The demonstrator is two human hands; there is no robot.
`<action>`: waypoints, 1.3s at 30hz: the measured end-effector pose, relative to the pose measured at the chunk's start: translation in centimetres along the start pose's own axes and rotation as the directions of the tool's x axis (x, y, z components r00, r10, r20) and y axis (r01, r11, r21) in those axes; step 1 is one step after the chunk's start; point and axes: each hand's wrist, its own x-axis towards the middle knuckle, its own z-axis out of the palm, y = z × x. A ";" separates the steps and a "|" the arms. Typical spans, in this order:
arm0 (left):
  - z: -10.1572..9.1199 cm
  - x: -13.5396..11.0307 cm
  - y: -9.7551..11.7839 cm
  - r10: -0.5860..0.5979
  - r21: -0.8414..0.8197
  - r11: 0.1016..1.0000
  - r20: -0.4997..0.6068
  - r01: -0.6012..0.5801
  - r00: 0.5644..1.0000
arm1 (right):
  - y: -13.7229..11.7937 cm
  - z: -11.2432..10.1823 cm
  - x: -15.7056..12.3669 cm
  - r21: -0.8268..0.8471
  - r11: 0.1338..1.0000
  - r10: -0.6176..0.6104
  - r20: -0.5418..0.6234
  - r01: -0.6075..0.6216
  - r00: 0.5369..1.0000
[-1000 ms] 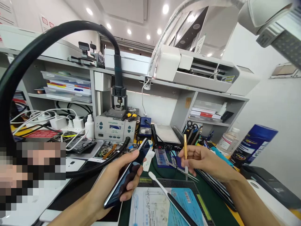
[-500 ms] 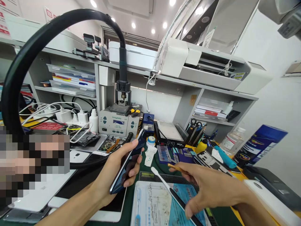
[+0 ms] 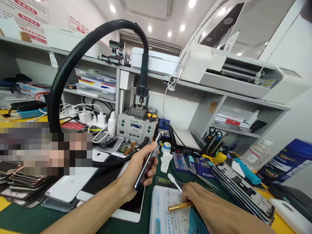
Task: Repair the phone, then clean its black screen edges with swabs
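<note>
My left hand (image 3: 136,169) grips a dark smartphone (image 3: 147,162) edge-on, its top pointing up and away above the bench. My right hand (image 3: 209,204) rests low over a white and blue work mat (image 3: 165,211), fingers closed round a gold-coloured tool (image 3: 180,206) that lies nearly flat, pointing left. A white brush-like stick (image 3: 175,182) lies on the mat just beyond my right fingers.
A hot-air station (image 3: 135,125) with a thick black hose (image 3: 73,61) stands at the back. Stacked phones lie at the left (image 3: 24,188) and right (image 3: 241,188). White tablets (image 3: 70,187) lie under my left arm. A clear bottle (image 3: 258,154) and a blue box (image 3: 290,161) stand at the right.
My right hand has dropped from upright in mid-air down onto the mat, the gold tool now lying flat. The phone has turned edge-on. The view has swung left.
</note>
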 end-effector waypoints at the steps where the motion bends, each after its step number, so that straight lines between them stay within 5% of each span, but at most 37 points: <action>1: 0.0 0.0 0.0 0.000 -0.001 1.000 -0.003 0.000 1.000 | -0.1 -0.1 0.0 -0.016 1.000 0.003 0.011 -0.003 1.000; 11: -0.4 0.1 0.1 0.011 -0.014 1.000 0.018 -0.010 1.000 | 4.6 -0.7 1.3 0.032 0.999 0.032 -0.018 -0.031 0.999; 25: 0.0 -0.3 0.2 -0.029 0.008 1.000 0.042 0.029 0.999 | 3.5 -0.3 1.3 0.128 0.992 -0.012 -0.062 0.020 0.998; 30: -0.1 -0.1 0.1 -0.067 0.015 0.998 0.057 0.066 0.996 | 3.4 -2.4 0.4 0.230 0.973 0.003 -0.092 0.019 0.996; 32: -0.2 -0.2 0.2 -0.093 0.016 0.996 0.081 0.092 0.992 | 3.6 -3.5 0.1 0.305 0.951 0.017 -0.205 0.047 0.979; 35: -0.2 -0.4 0.1 -0.166 0.033 0.986 0.134 0.163 0.977 | 4.2 -4.8 0.2 0.465 0.871 0.055 -0.413 0.159 0.909; 39: -0.2 -0.6 -0.4 -0.285 0.103 0.957 0.182 0.270 0.941 | 3.7 -5.2 1.2 0.674 0.532 0.029 -0.619 0.512 0.785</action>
